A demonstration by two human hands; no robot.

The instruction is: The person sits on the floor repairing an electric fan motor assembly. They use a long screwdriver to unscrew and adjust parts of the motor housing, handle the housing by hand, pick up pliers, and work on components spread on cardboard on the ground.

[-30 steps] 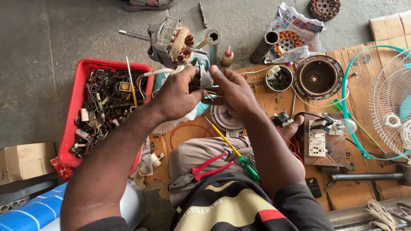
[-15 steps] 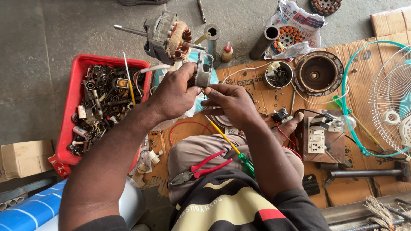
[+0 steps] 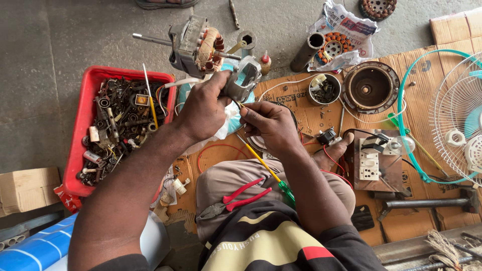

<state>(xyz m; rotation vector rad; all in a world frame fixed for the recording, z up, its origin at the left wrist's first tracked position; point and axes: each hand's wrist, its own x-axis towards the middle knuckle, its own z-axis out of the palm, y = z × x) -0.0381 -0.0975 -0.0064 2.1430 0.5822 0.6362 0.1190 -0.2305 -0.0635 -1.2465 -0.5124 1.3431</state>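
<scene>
Left hand (image 3: 203, 110) clasps grey housing (image 3: 242, 80); right hand (image 3: 268, 125) just below.

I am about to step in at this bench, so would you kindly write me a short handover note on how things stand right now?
Left hand: grips a small grey metal motor housing, raised above the brown cardboard sheet.
Right hand: fingertips pinch something thin just below the housing; what it is cannot be made out.
Nearby: yellow-shafted, green-handled screwdriver and red-handled pliers lie on the lap. Red plastic tray of metal scrap parts is at the left, copper-wound motor with a shaft on the floor ahead.
Done: housing is in hand, apart from the motor.
Left: the fine work at the housing is unfinished; tools are idle.
</scene>
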